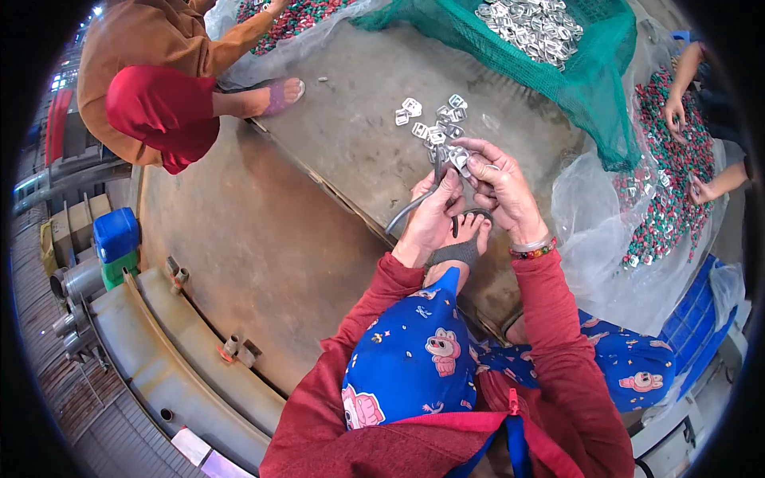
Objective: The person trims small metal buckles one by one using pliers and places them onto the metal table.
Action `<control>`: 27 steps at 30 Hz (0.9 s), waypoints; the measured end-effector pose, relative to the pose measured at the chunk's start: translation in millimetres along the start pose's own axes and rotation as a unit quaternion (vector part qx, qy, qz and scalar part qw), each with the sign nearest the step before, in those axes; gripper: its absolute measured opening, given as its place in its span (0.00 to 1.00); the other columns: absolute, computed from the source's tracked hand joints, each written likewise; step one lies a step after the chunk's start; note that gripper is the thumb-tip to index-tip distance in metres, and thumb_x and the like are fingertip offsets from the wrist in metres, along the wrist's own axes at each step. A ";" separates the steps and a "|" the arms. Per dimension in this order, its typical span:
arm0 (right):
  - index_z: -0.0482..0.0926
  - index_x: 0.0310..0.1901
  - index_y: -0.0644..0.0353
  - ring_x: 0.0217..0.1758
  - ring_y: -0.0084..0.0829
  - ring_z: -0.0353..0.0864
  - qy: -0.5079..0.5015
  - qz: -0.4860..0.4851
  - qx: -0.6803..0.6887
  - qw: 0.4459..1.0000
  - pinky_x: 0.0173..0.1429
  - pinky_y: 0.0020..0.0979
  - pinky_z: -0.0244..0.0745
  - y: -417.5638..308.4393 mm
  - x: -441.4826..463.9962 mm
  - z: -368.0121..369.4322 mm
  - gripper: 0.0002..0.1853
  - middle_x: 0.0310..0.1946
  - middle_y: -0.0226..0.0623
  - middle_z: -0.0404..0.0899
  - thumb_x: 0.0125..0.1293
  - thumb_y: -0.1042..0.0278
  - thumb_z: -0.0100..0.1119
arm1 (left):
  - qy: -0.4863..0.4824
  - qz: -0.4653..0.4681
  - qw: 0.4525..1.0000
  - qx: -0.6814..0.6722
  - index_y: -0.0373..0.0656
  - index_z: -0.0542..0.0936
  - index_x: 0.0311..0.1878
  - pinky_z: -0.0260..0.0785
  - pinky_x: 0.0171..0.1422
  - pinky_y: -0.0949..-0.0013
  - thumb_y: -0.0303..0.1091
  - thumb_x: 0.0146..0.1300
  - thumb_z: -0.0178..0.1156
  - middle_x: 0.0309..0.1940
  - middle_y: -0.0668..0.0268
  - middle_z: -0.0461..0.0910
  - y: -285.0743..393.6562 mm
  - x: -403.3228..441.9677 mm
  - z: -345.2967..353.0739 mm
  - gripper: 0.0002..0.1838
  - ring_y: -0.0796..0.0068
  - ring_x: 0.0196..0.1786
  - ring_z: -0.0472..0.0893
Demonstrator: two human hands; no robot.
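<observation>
A: Where are the clips now?

B: Some clips (460,157) are between the 2 hands, above the person's foot (462,248). I can't count them, as the fingers cover parts.

A: How are the hands set?

B: The right hand (504,190) is closed in a pinch, thumb and fingertips on the clips; such thin, flat things probably call for fingertips rather than a fist. The left hand (437,213) is curled, gripping a grey rod (410,209), seemingly to steady it beside the clips. Whether its hidden fingers also touch a clip, I can't tell.

A: Why hold everything just there?

B: It's just beyond the raised knee (406,342) and near the loose clips (421,129) on the floor (358,95), probably for easy reach.

A: And the net?

B: The green net (594,103), at the far right, holds a heap (534,36) of similar pale pieces; its gathered edge likely stops them spreading. Clear sheeting (586,215) under the red and green bits (669,215) on the right likely does the same job. 2 other hands (676,119) are at those bits; I can't tell what they grip.
</observation>
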State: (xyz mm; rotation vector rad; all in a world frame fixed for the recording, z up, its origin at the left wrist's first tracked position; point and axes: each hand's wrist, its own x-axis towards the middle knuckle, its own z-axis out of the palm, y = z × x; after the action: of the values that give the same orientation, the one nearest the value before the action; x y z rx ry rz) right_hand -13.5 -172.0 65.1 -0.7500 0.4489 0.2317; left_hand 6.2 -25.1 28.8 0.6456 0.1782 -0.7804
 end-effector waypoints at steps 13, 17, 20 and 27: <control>0.74 0.55 0.61 0.19 0.08 0.63 -0.026 0.059 0.118 0.991 0.17 0.13 0.48 15.7 2.4 1.1 0.15 0.33 0.30 0.81 0.67 0.74 0.52 | 0.050 0.065 0.997 0.006 0.43 0.76 0.45 0.58 0.27 0.84 0.32 0.62 0.63 0.35 0.73 0.78 -4.7 1.7 6.3 0.10 0.90 0.26 0.66; 0.74 0.55 0.60 0.19 0.08 0.61 0.010 0.066 0.145 0.987 0.17 0.13 0.48 5.4 0.8 7.0 0.16 0.31 0.27 0.77 0.66 0.74 0.52 | 0.005 0.073 0.993 0.097 0.44 0.75 0.46 0.56 0.27 0.85 0.32 0.63 0.62 0.32 0.75 0.75 0.0 4.6 10.0 0.10 0.91 0.25 0.65; 0.74 0.56 0.59 0.21 0.09 0.62 0.003 0.022 0.093 0.995 0.17 0.14 0.49 12.0 4.4 -20.4 0.16 0.31 0.27 0.76 0.66 0.74 0.53 | 0.010 0.046 0.993 0.105 0.43 0.75 0.46 0.56 0.27 0.84 0.34 0.65 0.60 0.32 0.76 0.75 0.4 4.6 9.5 0.09 0.91 0.27 0.66; 0.72 0.54 0.58 0.32 0.24 0.74 0.139 -0.163 -0.359 0.908 0.38 0.26 0.69 11.5 0.0 -20.0 0.15 0.33 0.32 0.78 0.66 0.75 0.50 | 0.092 0.108 0.818 0.558 0.42 0.76 0.50 0.65 0.28 0.75 0.42 0.70 0.51 0.32 0.66 0.82 9.1 0.2 10.4 0.14 0.80 0.22 0.72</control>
State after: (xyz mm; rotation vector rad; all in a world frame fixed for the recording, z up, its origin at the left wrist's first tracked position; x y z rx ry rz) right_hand -23.8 -177.8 45.3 -1.5823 0.5017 -0.0389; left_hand 11.9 -26.7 41.2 1.8340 -0.2143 -0.5400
